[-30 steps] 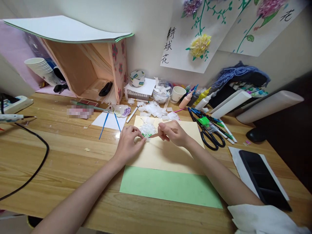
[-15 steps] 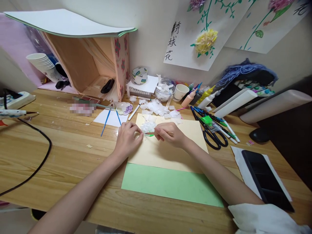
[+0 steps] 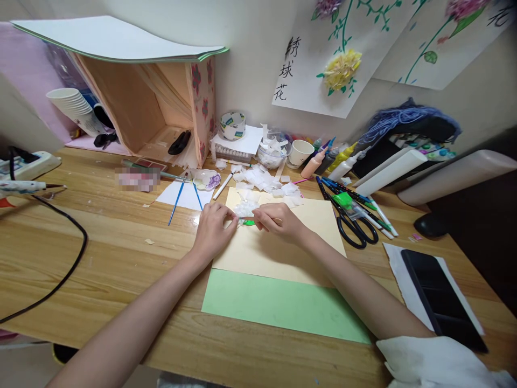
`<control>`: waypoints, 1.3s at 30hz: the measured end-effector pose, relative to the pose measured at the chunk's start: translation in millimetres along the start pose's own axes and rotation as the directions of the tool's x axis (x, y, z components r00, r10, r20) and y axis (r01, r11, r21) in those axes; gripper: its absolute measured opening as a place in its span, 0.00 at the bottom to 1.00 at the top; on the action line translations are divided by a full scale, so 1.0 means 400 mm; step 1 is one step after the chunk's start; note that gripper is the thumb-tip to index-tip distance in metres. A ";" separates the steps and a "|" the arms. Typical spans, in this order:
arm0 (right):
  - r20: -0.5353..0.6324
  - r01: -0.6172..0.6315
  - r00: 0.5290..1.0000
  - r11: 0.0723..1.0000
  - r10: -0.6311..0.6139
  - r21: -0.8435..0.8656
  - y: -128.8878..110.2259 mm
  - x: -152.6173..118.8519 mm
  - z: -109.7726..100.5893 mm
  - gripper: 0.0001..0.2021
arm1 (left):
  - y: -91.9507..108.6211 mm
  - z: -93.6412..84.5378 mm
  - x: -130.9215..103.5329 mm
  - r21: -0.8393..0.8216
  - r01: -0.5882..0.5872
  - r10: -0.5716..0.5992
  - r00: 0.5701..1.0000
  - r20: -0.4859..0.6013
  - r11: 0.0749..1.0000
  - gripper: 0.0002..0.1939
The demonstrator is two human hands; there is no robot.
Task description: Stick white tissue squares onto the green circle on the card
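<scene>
A cream sheet of paper (image 3: 291,253) lies over a green sheet (image 3: 274,302) on the desk. On its upper left sits a cluster of white paper petals (image 3: 245,209), with a bright green leaf-like patch (image 3: 248,222) just below. My right hand (image 3: 278,222) is closed around a thin wooden stick, its tip pointing left over the green patch. My left hand (image 3: 216,225) rests at the cream sheet's left edge, thumb and finger pinched beside the stick's tip. What that pinch holds, if anything, is too small to make out.
Loose white paper scraps (image 3: 260,178) lie beyond the sheet. Blue-handled brushes (image 3: 176,203) are at the left, black-handled scissors (image 3: 355,229) and pens at the right. Farther right is a black palette-like tray (image 3: 440,296). A hot glue gun (image 3: 24,186) and black cable (image 3: 83,242) occupy the far left.
More of the green patch shows beneath the white petals. My right hand has shifted very slightly left; my left hand keeps its place at the sheet's edge.
</scene>
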State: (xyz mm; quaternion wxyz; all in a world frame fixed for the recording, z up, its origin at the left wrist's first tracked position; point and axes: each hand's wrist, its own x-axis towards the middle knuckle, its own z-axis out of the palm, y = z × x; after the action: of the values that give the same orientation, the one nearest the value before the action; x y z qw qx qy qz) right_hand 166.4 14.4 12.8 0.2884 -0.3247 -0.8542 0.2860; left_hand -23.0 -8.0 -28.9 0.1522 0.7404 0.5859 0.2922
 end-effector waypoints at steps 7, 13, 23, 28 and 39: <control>-0.067 -0.176 0.981 0.979 0.183 0.099 -0.005 0.029 0.013 0.29 | 0.000 0.000 -0.001 -0.004 0.018 -0.018 1.000 0.012 1.000 0.07; -0.159 -0.220 0.953 0.948 0.260 0.232 -0.001 0.038 0.016 0.31 | -0.001 0.002 -0.001 -0.006 0.020 -0.020 1.000 0.021 1.000 0.06; -0.140 -0.144 0.976 0.974 0.170 0.176 -0.007 0.027 0.020 0.30 | -0.005 0.003 0.001 -0.020 0.027 -0.026 0.999 0.024 0.999 0.05; -0.150 -0.145 0.974 0.978 0.167 0.147 0.001 0.028 0.028 0.31 | -0.004 0.002 0.001 -0.015 0.032 -0.032 0.999 0.037 0.999 0.06; -0.195 -0.188 0.952 0.953 0.236 0.236 0.016 0.032 0.028 0.31 | -0.004 0.005 0.001 0.017 0.032 -0.033 0.998 0.047 0.999 0.07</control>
State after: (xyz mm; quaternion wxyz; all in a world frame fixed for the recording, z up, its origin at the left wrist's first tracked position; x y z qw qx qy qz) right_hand 153.3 24.1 5.0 0.3821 -0.4119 -0.7409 0.3680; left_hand -22.9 -6.8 -31.1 0.1648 0.7386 0.5964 0.2675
